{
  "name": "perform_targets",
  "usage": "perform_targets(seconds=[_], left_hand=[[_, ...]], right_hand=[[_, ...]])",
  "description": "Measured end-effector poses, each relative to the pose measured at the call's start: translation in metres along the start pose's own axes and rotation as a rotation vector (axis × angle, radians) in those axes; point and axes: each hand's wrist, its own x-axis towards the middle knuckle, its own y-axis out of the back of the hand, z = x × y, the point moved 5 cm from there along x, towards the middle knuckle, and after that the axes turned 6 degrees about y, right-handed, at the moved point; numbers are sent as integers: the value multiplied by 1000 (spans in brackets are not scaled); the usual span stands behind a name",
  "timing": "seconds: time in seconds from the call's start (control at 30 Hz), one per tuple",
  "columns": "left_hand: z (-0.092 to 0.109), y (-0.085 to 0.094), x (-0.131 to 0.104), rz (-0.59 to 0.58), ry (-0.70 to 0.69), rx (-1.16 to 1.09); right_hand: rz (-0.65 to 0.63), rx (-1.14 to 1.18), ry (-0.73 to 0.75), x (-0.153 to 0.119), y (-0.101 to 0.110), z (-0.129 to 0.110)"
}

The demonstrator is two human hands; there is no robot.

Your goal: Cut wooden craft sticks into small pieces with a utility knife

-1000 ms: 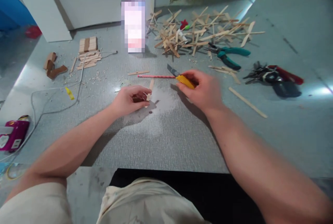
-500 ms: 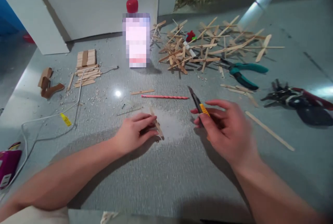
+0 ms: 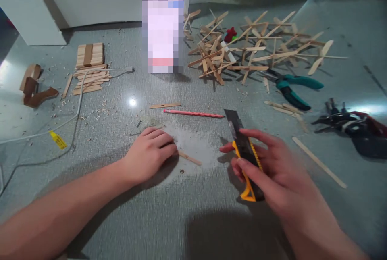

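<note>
My left hand (image 3: 152, 153) rests low over the grey surface, fingers curled closed around one end of a wooden craft stick (image 3: 191, 158). The stick's other end points right across a pale worn patch. Held in my right hand (image 3: 269, 163) is a yellow and black utility knife (image 3: 246, 151), its blade angled up and away, raised off the surface. A red pencil (image 3: 195, 113) lies beyond both hands, and behind it a craft stick with a small dark mark (image 3: 165, 106). Close to my left hand is a tiny round metal piece (image 3: 182, 171).
Propellers of crossed sticks (image 3: 214, 56) heap at the back right, near teal-handled pliers (image 3: 298, 86) and a bunch of keys (image 3: 335, 115). A blurred-out bottle (image 3: 160, 30) stands at the back. Bundled sticks (image 3: 90, 55) and a white cable (image 3: 80, 107) lie left.
My left hand has turned palm-down and the stick in it has swung to lie flatter, pointing right. The knife has rotated to show its broad side. The view has shifted closer.
</note>
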Motion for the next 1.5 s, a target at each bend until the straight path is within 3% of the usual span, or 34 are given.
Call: perform_targets(seconds=[0.17,0.27,0.5,0.63,0.83,1.0,1.3,1.5], left_hand=[[21,2,-6,16,-111,264],[34,3,-10,45,-159,372],[42,1,-9,81,-143,401],[39,2,-7,101,-98,373],[41,-3,-2,82,-204,379],[42,-7,3,47,-183,298],[47,-7,10,96,-134,243],[46,-10,9,107,-106,172]], right_hand=[[-71,-391,132,-26,-1,-12],[-174,-539,252,-41,-14,-21],[-245,-583,383,-46,-37,-23],[-221,-638,378,-38,-34,-24],[-204,-607,382,-41,-31,-21],[-257,-622,291,-46,-29,-12],[-278,-754,445,-47,-35,-15],[-290,-781,459,-48,-37,-17]])
